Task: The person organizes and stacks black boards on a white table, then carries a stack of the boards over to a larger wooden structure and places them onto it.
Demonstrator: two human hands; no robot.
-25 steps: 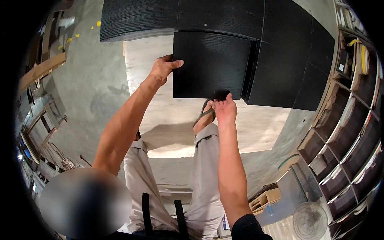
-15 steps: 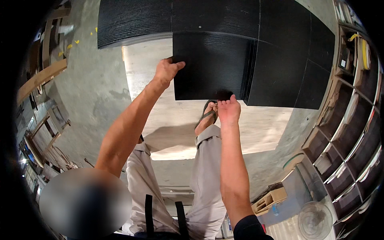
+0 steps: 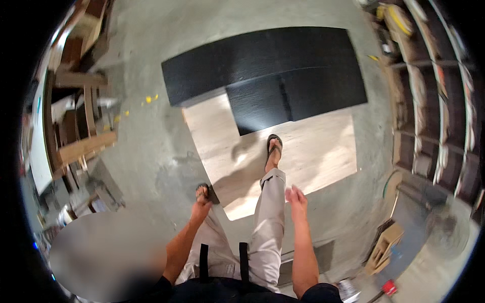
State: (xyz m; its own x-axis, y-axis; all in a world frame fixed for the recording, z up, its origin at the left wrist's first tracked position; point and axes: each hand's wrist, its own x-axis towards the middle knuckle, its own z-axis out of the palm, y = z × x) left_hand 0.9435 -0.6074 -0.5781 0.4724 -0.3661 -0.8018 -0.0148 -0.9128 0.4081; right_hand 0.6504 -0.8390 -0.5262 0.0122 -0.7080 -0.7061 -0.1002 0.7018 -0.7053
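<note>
Hands apart from the black boards

Head view: black boards (image 3: 262, 65) lie ahead of both hands, well apart from them, forming a back row with a shorter front section (image 3: 256, 107) butted up to it, nearer the hands. A dark seam shows in the front section. They're on a pale wooden sheet (image 3: 323, 147), which reaches back to about level with the hands.

Right hand (image 3: 297, 196): empty, fingers loosely bent, motion-blurred, over the sheet's near edge. Left hand (image 3: 200, 207): low, overlapping the left foot (image 3: 202, 191) in view; can't tell if fingers are clenched or loose.

Right foot (image 3: 273, 151), in a flip-flop, is on the sheet between hands and boards. Left foot is on concrete floor (image 3: 151, 187), just beside the sheet.

Far right of right hand: shelves (image 3: 427, 108). Behind that hand, farther right: wooden box (image 3: 386, 247). Ahead-left of left hand: timber pieces (image 3: 86, 146).
</note>
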